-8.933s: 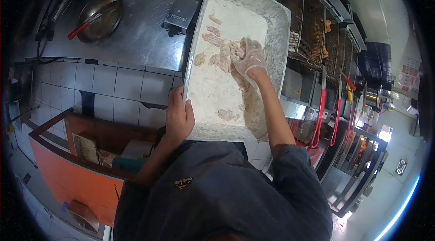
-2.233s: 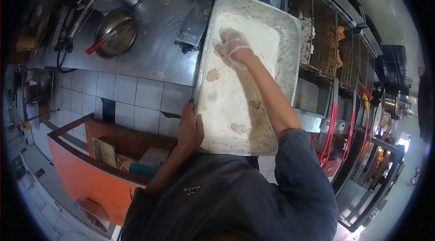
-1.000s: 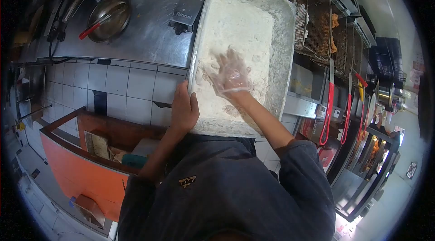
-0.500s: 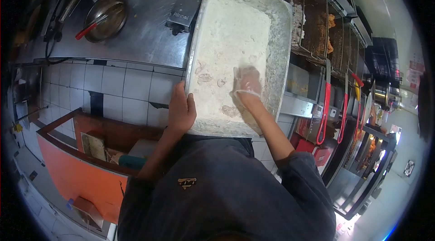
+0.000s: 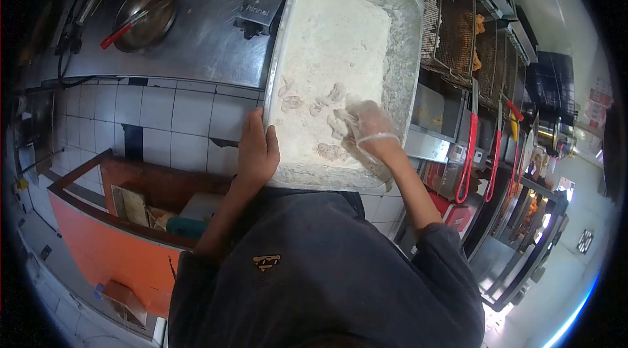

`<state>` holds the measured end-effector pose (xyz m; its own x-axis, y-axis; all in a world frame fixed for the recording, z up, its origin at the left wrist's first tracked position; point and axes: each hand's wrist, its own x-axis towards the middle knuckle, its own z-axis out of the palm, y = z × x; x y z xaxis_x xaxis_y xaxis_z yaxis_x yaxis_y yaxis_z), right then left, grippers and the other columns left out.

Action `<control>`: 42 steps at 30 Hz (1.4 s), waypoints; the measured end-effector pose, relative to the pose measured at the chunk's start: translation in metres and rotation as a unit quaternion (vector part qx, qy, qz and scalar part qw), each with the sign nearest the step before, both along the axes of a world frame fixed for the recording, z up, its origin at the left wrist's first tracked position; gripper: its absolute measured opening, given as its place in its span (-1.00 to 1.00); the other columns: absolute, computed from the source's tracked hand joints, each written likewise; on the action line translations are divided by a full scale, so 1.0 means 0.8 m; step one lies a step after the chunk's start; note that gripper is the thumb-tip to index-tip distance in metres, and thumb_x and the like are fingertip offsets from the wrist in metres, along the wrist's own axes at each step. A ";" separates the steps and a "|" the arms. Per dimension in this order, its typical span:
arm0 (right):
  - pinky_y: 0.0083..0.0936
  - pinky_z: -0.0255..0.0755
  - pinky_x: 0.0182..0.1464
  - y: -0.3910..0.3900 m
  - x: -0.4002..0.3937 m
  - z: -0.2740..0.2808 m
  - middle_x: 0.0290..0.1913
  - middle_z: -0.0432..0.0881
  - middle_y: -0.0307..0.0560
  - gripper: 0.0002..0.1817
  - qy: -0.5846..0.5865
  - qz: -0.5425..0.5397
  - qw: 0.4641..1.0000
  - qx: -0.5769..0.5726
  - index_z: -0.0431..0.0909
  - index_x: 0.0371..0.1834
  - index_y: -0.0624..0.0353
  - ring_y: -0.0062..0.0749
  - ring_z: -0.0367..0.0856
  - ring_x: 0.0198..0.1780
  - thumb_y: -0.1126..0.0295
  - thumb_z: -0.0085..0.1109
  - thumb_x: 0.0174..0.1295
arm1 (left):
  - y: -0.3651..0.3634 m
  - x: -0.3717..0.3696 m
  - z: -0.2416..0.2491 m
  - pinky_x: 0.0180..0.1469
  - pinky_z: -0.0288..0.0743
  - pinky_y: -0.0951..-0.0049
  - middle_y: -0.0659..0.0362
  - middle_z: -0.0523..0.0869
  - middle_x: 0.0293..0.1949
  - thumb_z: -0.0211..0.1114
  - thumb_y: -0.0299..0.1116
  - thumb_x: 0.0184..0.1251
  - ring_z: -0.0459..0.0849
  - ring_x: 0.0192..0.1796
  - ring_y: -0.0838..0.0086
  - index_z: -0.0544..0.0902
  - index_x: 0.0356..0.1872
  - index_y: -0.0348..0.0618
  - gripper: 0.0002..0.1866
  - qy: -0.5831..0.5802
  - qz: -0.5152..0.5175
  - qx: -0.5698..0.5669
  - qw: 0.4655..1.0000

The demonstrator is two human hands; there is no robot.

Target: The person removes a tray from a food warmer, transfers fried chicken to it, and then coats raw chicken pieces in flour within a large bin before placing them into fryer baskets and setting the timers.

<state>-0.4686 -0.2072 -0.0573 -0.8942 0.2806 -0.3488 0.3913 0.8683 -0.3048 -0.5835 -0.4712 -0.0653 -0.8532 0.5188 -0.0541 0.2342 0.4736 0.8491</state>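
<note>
A deep rectangular metal tray [image 5: 410, 53] of pale, flour-like powder [image 5: 337, 34] sits in front of me. Several coated lumps lie toward its near end, among them a flat lump [image 5: 332, 151] and a dark-specked lump [image 5: 292, 103]; what they are cannot be made out. My left hand [image 5: 257, 154] is bare and grips the tray's left rim, thumb at the edge and fingers along the outer wall. Inside the tray, my right hand [image 5: 374, 124] wears a clear plastic glove. Its fingers, smeared by motion, are at a whitish coated lump [image 5: 337, 124].
A metal bowl [image 5: 145, 17] with a red-handled utensil [image 5: 124, 33] stands on the steel counter [image 5: 203, 40]. To the right, wire fryer baskets [image 5: 451, 40] have long red handles [image 5: 468, 158]. Left below is an orange-sided cabinet [image 5: 111, 243].
My right hand has moved right and slightly toward me within the tray. More coated lumps show on the powder beside it. My left hand stays at the rim.
</note>
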 end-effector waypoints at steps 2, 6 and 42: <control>-0.11 0.41 0.07 -0.019 0.009 -0.001 -0.09 0.57 0.25 -0.59 -0.014 -0.004 0.992 0.129 0.49 -0.02 0.35 0.13 0.55 -0.01 0.20 0.18 0.24 | 0.000 0.000 -0.002 0.11 0.40 -0.04 -0.30 0.49 0.03 0.06 -0.50 0.41 0.50 0.06 -0.24 0.30 0.22 -0.42 -0.60 -0.001 0.001 0.001 1.000; -0.20 0.47 0.10 -0.052 0.011 0.009 -0.10 0.62 0.24 -0.52 -0.112 0.027 0.985 0.132 0.53 -0.01 0.34 0.08 0.60 0.00 0.13 0.25 0.19 | -0.001 0.000 -0.008 0.10 0.40 -0.04 -0.29 0.49 0.03 0.07 -0.50 0.41 0.50 0.05 -0.24 0.30 0.21 -0.41 -0.60 0.018 -0.007 0.010 1.000; -0.04 0.37 0.16 -0.076 -0.050 -0.055 0.00 0.58 0.22 -0.59 0.205 0.222 0.950 0.081 0.58 0.10 0.13 0.04 0.55 0.04 0.18 0.12 0.25 | 0.001 -0.002 0.001 0.16 0.38 -0.01 -0.30 0.49 0.06 0.05 -0.50 0.37 0.49 0.10 -0.21 0.31 0.21 -0.45 -0.58 0.001 0.000 -0.010 1.000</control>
<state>-0.5089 -0.2679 -0.1009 -0.9883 -0.1354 0.0708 -0.1471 0.9687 -0.2000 -0.5851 -0.4704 -0.0641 -0.8533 0.5176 -0.0628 0.2357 0.4905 0.8390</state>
